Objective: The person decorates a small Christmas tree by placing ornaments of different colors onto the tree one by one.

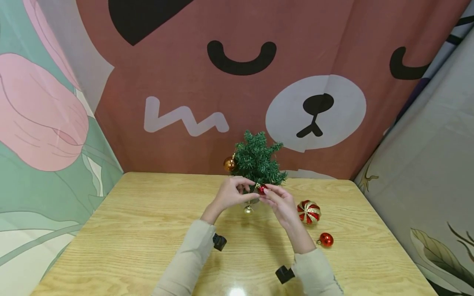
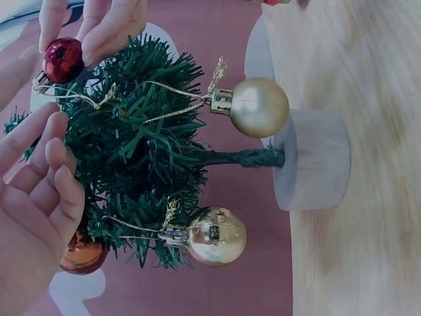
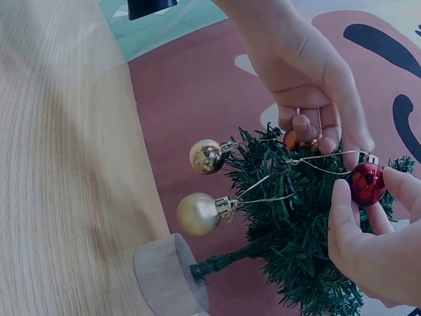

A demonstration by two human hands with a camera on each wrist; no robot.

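A small shiny red Christmas bauble with a gold cap and cord is pinched in the fingertips of my right hand. My left hand is beside it, thumb and index finger apart around the cap end, close to the gold cord. Both hands are in front of a small green tabletop Christmas tree. From its branches hang a matte gold bauble, a shiny gold bauble and an orange bauble, which the left hand partly covers in the left wrist view.
The tree stands on a round pale base near the back of the wooden table. To the right of my right hand lie a red-and-gold striped bauble and another red bauble. A printed curtain hangs behind the table.
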